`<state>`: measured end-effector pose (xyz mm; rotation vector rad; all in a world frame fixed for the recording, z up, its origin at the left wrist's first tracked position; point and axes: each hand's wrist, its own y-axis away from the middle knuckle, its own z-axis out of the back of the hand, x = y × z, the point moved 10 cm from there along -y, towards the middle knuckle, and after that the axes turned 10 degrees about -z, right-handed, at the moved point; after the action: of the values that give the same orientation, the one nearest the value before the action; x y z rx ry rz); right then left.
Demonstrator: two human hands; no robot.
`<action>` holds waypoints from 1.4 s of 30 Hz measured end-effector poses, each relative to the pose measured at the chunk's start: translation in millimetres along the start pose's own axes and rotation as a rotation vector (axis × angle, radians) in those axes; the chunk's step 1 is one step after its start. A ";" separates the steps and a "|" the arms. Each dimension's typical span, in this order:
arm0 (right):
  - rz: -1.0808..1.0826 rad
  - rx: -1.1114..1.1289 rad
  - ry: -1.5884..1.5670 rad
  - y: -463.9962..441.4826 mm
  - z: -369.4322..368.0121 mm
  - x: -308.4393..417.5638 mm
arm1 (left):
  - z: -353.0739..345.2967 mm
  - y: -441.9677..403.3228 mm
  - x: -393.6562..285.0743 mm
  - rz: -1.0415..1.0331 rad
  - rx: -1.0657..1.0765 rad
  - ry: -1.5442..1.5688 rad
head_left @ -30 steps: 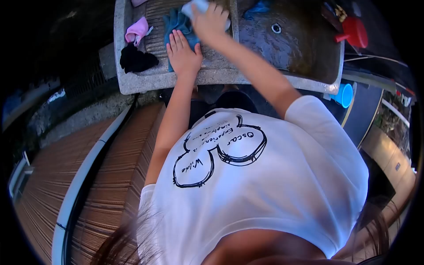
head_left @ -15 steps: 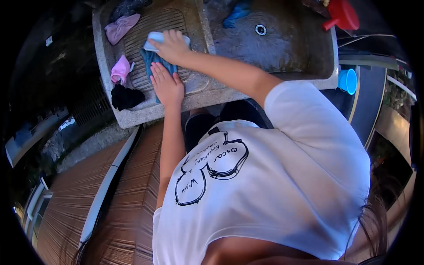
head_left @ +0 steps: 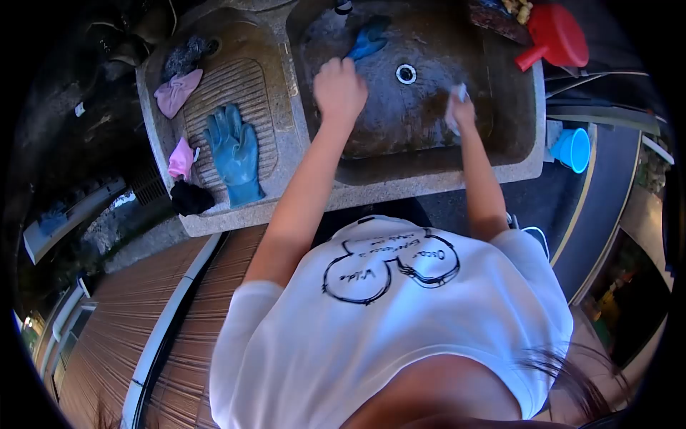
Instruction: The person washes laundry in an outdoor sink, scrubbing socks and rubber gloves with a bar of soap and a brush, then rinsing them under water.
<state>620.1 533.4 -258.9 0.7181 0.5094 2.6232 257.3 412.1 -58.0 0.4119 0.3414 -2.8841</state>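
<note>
My right hand [head_left: 466, 113] is closed around a white scrub brush [head_left: 453, 118] over the right side of the basin; both are blurred, and the bristles do not show. My left hand [head_left: 340, 91] is over the basin's left side, fingers curled, at the near end of a crumpled blue item [head_left: 369, 38] that looks like a rubber glove. Whether the fingers grip it is hidden. A blue-green rubber glove [head_left: 236, 154] lies flat on the ribbed washboard [head_left: 263, 107], its fingers toward the far side and its cuff near the front rim.
Pink cloths [head_left: 176, 93] and a black cloth [head_left: 191, 198] lie along the washboard's left edge. The stone basin [head_left: 429, 136] has a round drain [head_left: 406, 74]. At the right are a red dipper [head_left: 561, 36] and a light-blue bucket [head_left: 570, 150].
Both hands have left the blue-green glove and moved right over the basin. The brush has travelled with my right hand. The glove now lies spread out on the washboard. The view has shifted.
</note>
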 end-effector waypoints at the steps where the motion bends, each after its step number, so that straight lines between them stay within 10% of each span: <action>1: -0.018 0.071 -0.118 -25.0 -4.8 -50.9 | -50.5 -18.3 5.7 0.117 0.147 -0.024; 3: -0.158 0.258 -0.177 -72.8 -20.9 -126.5 | -143.1 -35.9 33.4 0.320 0.243 -0.008; 6: -0.182 0.464 -0.313 -25.6 10.2 -53.1 | -215.0 -58.1 56.8 0.223 0.245 -0.080; 9: -0.655 0.634 -0.050 20.7 21.3 -38.1 | -226.3 -48.4 50.3 0.299 0.213 0.167; 13: -0.529 -0.022 0.364 -58.1 -8.1 -88.1 | -97.4 -12.4 48.1 0.596 0.009 0.368; 15: -0.916 -0.439 0.322 -42.9 -20.8 -124.5 | -60.9 16.1 52.9 0.632 0.209 0.370; 17: -0.873 -0.378 0.398 10.2 -20.8 -67.3 | -21.4 39.2 70.2 0.636 0.298 0.374; 19: -0.516 0.040 0.448 34.1 -55.6 -14.3 | 25.5 57.2 90.7 0.688 0.230 0.453; 21: -0.229 0.626 -0.464 36.2 -118.6 18.0 | 48.5 74.2 114.7 0.715 0.159 0.620; 24: -0.640 0.959 -0.768 123.8 -105.9 73.8 | 43.9 95.5 139.4 0.904 -0.086 1.372; 29: -0.208 1.412 -1.032 221.3 -92.1 210.0 | 60.2 157.3 167.9 1.113 -0.287 1.714; 31: -0.133 1.383 -0.937 237.6 -106.7 239.6 | 18.8 192.9 194.0 1.025 -0.276 1.614; 32: -0.059 1.348 -0.852 245.9 -116.8 254.8 | 18.8 208.9 212.5 0.897 -0.124 1.050; 33: 0.124 1.043 -0.774 245.2 -117.2 271.9 | 31.3 211.7 219.4 0.735 0.017 0.495; 42: 1.461 -0.136 0.500 440.4 -177.8 332.8 | 63.7 233.4 216.9 0.725 -0.272 0.391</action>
<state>145.2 255.4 -76.1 0.3886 -0.2639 4.1770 92.7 136.6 -109.1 0.8438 0.5092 -2.0155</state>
